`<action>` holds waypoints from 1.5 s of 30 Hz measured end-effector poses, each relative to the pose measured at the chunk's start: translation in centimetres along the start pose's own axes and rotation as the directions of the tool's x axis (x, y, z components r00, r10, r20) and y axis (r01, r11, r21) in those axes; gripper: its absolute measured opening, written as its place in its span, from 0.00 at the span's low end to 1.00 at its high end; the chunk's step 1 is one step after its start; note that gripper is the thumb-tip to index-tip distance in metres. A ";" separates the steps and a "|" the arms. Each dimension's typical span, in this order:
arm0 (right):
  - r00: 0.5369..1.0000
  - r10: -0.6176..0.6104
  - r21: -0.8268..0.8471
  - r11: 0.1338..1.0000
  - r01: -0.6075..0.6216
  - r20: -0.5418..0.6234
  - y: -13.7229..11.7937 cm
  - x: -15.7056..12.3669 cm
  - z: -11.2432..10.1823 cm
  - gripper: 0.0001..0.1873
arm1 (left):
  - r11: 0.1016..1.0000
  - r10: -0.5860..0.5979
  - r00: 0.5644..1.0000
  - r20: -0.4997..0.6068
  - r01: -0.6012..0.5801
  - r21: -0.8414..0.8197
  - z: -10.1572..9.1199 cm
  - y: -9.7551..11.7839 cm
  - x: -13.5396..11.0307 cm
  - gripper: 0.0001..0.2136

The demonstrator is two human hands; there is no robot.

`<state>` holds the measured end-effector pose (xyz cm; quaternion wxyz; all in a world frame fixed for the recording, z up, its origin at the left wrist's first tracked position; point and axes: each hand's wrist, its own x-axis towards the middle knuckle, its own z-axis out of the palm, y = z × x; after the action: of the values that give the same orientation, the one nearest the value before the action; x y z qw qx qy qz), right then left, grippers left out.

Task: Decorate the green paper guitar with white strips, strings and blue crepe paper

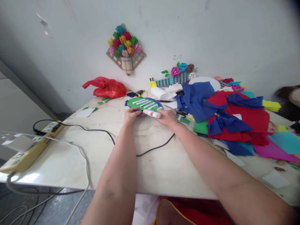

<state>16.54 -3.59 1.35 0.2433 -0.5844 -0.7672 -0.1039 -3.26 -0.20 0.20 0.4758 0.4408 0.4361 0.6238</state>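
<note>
My right hand (168, 118) is closed round a white glue gun with red markings (152, 113); a black cord runs up towards this hand. Just beyond is a green oval piece (134, 102) with white strips stuck across it in rows and a blue crinkled edge. My left hand (132, 116) grips the near left edge of that oval, fingers bent at its rim. The gun's body covers part of the oval's near edge, and its tip is too small to make out.
Blue crepe paper (199, 100) and red sheets (250, 118) pile up on the right. Scissors (181, 113) lie beside my right hand. A red plastic bag (109, 88) sits at the back left. The black cord (93, 129) crosses the table from a yellow power strip (25, 157).
</note>
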 end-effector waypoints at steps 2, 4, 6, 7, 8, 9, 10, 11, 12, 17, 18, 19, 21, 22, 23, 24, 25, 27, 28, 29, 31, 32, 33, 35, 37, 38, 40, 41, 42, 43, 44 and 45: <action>1.000 -0.001 0.004 1.000 0.001 0.001 0.0 0.0 0.0 0.17 | 1.000 -0.001 1.000 0.004 0.001 -0.009 0.0 -0.1 0.0 0.18; 1.000 0.008 0.005 1.000 -0.008 0.002 0.0 0.0 0.0 0.17 | 1.000 -0.004 1.000 0.007 0.004 -0.013 -0.1 -0.1 0.1 0.17; 1.000 0.024 0.003 1.000 -0.024 0.005 0.0 0.0 0.0 0.18 | 1.000 -0.011 1.000 0.007 0.011 -0.010 -0.1 -0.2 0.1 0.17; 0.999 0.033 0.002 0.999 -0.033 0.008 0.0 0.1 0.0 0.18 | 1.000 -0.013 1.000 0.006 0.013 -0.011 -0.1 -0.2 0.1 0.17; 0.999 0.038 0.001 0.999 -0.038 0.011 0.0 0.1 0.0 0.18 | 1.000 -0.014 1.000 0.005 0.014 -0.014 0.0 -0.2 0.1 0.17; 0.999 0.040 0.002 0.999 -0.040 0.013 0.0 0.1 0.0 0.18 | 1.000 -0.016 1.000 0.005 0.016 -0.017 0.0 -0.2 0.1 0.17; 0.999 0.043 0.004 0.999 -0.043 0.014 0.0 0.1 0.0 0.19 | 1.000 -0.018 1.000 0.004 0.018 -0.022 0.0 -0.2 0.1 0.17; 0.999 0.046 0.008 0.999 -0.046 0.015 0.0 0.2 0.0 0.19 | 0.999 -0.021 1.000 0.004 0.021 -0.025 0.0 -0.1 0.1 0.17; 0.999 0.049 0.012 0.999 -0.049 0.015 0.0 0.2 0.0 0.19 | 0.999 -0.022 1.000 0.005 0.022 -0.028 0.0 -0.1 0.2 0.16; 0.998 0.068 0.031 0.997 -0.068 0.006 0.0 0.3 0.1 0.21 | 0.999 -0.025 1.000 0.010 0.025 -0.037 0.0 -0.1 0.2 0.15; 0.997 0.071 0.034 0.997 -0.071 0.003 0.0 0.3 0.1 0.21 | 0.999 -0.024 1.000 0.009 0.024 -0.035 0.0 -0.1 0.1 0.15; 0.997 0.072 0.039 0.997 -0.072 0.001 0.1 0.3 0.1 0.22 | 0.999 -0.022 1.000 0.009 0.022 -0.033 0.0 -0.1 0.1 0.15; 0.997 0.071 0.047 0.996 -0.071 -0.004 0.1 0.3 0.1 0.23 | 0.999 -0.016 1.000 0.012 0.016 -0.032 0.0 0.0 0.0 0.14; 0.997 0.071 0.050 0.996 -0.071 -0.005 0.1 0.3 0.1 0.23 | 0.999 -0.014 1.000 0.012 0.014 -0.032 0.1 0.1 0.0 0.14; 0.997 0.072 0.052 0.996 -0.071 -0.008 0.2 0.3 0.1 0.23 | 0.999 -0.013 1.000 0.013 0.013 -0.032 0.1 0.1 0.0 0.13; 0.997 0.072 0.053 0.996 -0.071 -0.014 0.3 0.3 0.1 0.23 | 0.999 -0.011 1.000 0.013 0.011 -0.032 0.1 0.2 0.0 0.13; 0.997 0.070 0.054 0.996 -0.068 -0.021 0.3 0.3 0.0 0.23 | 0.999 -0.008 1.000 0.014 0.009 -0.031 0.1 0.2 -0.1 0.13; 0.998 0.060 0.063 0.996 -0.057 -0.035 0.5 0.3 0.0 0.22 | 0.999 -0.004 1.000 0.014 0.004 -0.037 0.0 0.3 -0.1 0.13; 0.998 0.055 0.070 0.996 -0.052 -0.043 0.6 0.3 0.0 0.22 | 0.999 -0.004 1.000 0.014 0.004 -0.041 0.0 0.3 -0.1 0.13; 0.997 0.053 0.080 0.996 -0.049 -0.050 0.7 0.3 0.0 0.21 | 0.999 -0.005 1.000 0.012 0.006 -0.045 0.0 0.3 -0.1 0.12; 0.997 0.057 0.102 0.993 -0.051 -0.060 0.9 0.3 0.1 0.21 | 0.999 -0.010 1.000 0.003 0.010 -0.045 0.0 0.3 -0.1 0.13; 0.996 0.061 0.115 0.992 -0.054 -0.065 1.0 0.3 0.2 0.21 | 0.999 -0.011 1.000 -0.001 0.011 -0.042 -0.1 0.3 -0.1 0.13; 0.995 0.066 0.128 0.990 -0.057 -0.070 1.0 0.4 0.3 0.21 | 0.999 -0.011 1.000 -0.003 0.011 -0.039 -0.1 0.4 -0.1 0.13; 0.994 0.082 0.163 0.984 -0.069 -0.077 1.3 0.6 0.5 0.21 | 0.999 -0.015 1.000 -0.007 0.015 -0.036 -0.1 0.4 -0.1 0.13; 0.991 0.109 0.210 0.973 -0.090 -0.081 1.6 0.7 0.5 0.22 | 0.999 -0.019 1.000 -0.006 0.019 -0.042 -0.1 0.4 0.0 0.13; 0.990 0.118 0.235 0.967 -0.097 -0.078 1.7 0.8 0.5 0.22 | 0.999 -0.021 1.000 -0.005 0.020 -0.045 -0.1 0.4 0.0 0.12; 0.992 0.109 0.273 0.958 -0.088 -0.064 2.0 0.9 0.5 0.22 | 0.999 -0.019 1.000 -0.003 0.019 -0.046 -0.2 0.3 0.1 0.12; 0.994 0.095 0.281 0.957 -0.076 -0.054 2.1 0.9 0.4 0.22 | 0.999 -0.017 1.000 -0.002 0.017 -0.042 -0.2 0.3 0.1 0.12; 0.996 0.080 0.279 0.958 -0.064 -0.044 2.2 0.9 0.4 0.22 | 0.999 -0.017 1.000 -0.003 0.017 -0.037 -0.2 0.3 0.1 0.12; 0.997 0.068 0.271 0.961 -0.056 -0.033 2.3 0.9 0.4 0.22 | 0.999 -0.017 1.000 -0.004 0.017 -0.032 -0.3 0.2 0.1 0.12; 0.998 0.062 0.260 0.964 -0.054 -0.024 2.3 0.9 0.3 0.22 | 0.999 -0.016 1.000 -0.006 0.016 -0.028 -0.3 0.2 0.1 0.12; 0.998 0.061 0.249 0.967 -0.055 -0.017 2.3 0.9 0.3 0.22 | 1.000 -0.016 1.000 -0.007 0.015 -0.026 -0.3 0.2 0.1 0.12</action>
<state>18.51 -1.99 1.23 0.3269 -0.5701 -0.7537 -0.0073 -3.61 -0.12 0.29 0.4847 0.4287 0.4332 0.6274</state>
